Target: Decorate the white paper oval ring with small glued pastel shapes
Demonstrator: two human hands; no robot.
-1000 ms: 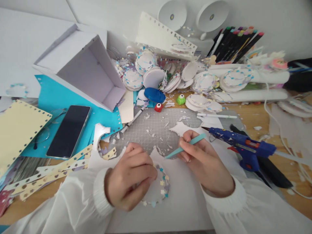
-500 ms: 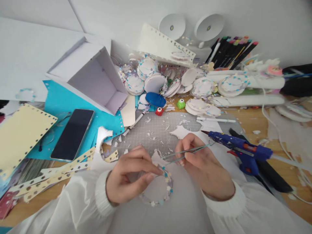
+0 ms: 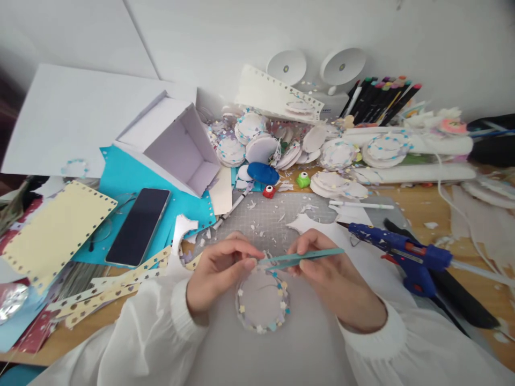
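My right hand (image 3: 336, 276) is closed around teal tweezers (image 3: 309, 257), whose tips point left. My left hand (image 3: 225, 271) pinches thumb and forefinger together right at those tips; whatever small thing lies between them is too small to make out. Just below both hands is a round wreath (image 3: 260, 328) dotted with little white, yellow and blue paper shapes. Its upper edge is partly covered by the fingers and tweezers.
A blue glue gun (image 3: 398, 246) lies at the right. At the left are a phone (image 3: 139, 228), a yellow punched card (image 3: 60, 230) and an open white box (image 3: 177, 145). Stacked decorated discs (image 3: 249, 128), a green punch (image 3: 303, 179) and a red punch (image 3: 269, 191) sit behind the cutting mat (image 3: 277, 214).
My left hand has lifted off the wreath's upper edge to the tweezers' tips. The tweezers have turned within my right hand, showing their broader side. The view has shifted slightly left and up.
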